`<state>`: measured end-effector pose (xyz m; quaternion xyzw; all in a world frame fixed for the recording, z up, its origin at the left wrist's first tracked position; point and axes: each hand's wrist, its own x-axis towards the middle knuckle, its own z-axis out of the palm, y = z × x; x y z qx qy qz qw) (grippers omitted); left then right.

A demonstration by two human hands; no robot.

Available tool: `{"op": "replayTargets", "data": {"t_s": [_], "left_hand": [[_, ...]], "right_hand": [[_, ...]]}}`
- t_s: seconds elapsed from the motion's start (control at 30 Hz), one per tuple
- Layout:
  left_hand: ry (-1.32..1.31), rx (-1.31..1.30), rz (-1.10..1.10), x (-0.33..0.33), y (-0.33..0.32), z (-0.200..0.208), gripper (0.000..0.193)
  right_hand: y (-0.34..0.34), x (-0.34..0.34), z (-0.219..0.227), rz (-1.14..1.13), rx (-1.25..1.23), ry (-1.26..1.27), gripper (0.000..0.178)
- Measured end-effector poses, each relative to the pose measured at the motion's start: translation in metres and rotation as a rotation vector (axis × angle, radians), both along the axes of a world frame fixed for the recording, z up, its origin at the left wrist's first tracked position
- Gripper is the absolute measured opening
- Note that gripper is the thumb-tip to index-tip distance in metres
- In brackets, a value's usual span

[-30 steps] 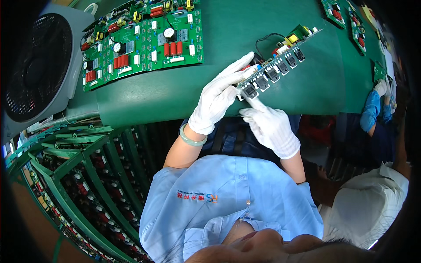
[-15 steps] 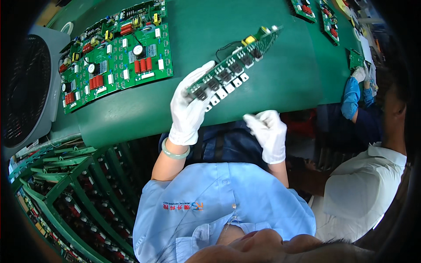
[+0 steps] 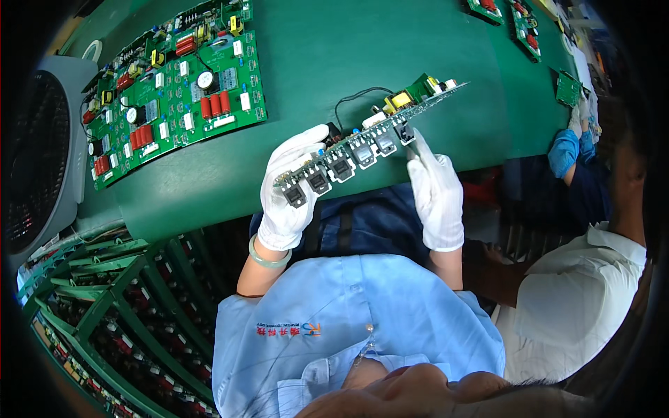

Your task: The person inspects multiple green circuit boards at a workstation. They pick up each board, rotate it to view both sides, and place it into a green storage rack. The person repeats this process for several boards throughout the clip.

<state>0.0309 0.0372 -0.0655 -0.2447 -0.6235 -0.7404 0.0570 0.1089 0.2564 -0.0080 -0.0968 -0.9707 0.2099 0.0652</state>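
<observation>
Fingers (image 3: 420, 149) of right hand (image 3: 437, 202) extend toward board (image 3: 352, 145).

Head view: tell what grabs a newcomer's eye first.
The tilted circuit board near the centre leads, gripped by the gloved left hand, the gloved right hand at the rightmost black block. Then come green boards with red cylinders, upper left, and the dark grille at the left edge.

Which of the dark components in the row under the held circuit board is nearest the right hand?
The rightmost dark component, at the row's end away from the left hand. The right hand's fingertips are beside it; the others sit farther left.
</observation>
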Motion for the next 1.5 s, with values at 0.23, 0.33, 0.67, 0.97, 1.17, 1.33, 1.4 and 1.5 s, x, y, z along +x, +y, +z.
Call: {"op": "replayTargets", "data": {"t_s": [0.23,0.33,0.67,0.97,1.17,1.33,1.4,1.5], "left_hand": [[-0.110,0.111,0.067,0.004,0.008,0.005,0.031],[-0.170,0.084,0.048,0.004,0.006,0.005,0.036],[-0.145,-0.013,0.028,0.003,0.001,-0.003,0.046],[-0.172,0.006,0.022,0.004,0.002,0.000,0.041],[-0.158,-0.028,0.012,0.002,0.001,-0.001,0.040],[-0.145,-0.040,0.017,0.003,0.000,0.001,0.041],[-0.120,-0.043,0.028,0.002,0.001,-0.001,0.042],[-0.088,-0.062,0.018,0.001,-0.001,-0.001,0.042]], "right_hand": [[-0.021,-0.004,-0.023,0.156,-0.079,0.243,0.023],[-0.020,-0.003,-0.020,0.182,-0.044,0.208,0.019],[-0.018,-0.005,-0.021,0.159,-0.112,0.226,0.018],[-0.019,-0.007,-0.020,0.130,-0.186,0.223,0.017],[-0.022,-0.004,-0.022,0.068,-0.201,0.190,0.015],[-0.021,-0.008,-0.015,0.052,-0.200,0.207,0.015],[-0.024,-0.008,-0.014,0.052,-0.229,0.221,0.014],[-0.025,-0.008,-0.018,0.023,-0.269,0.236,0.014]]}}
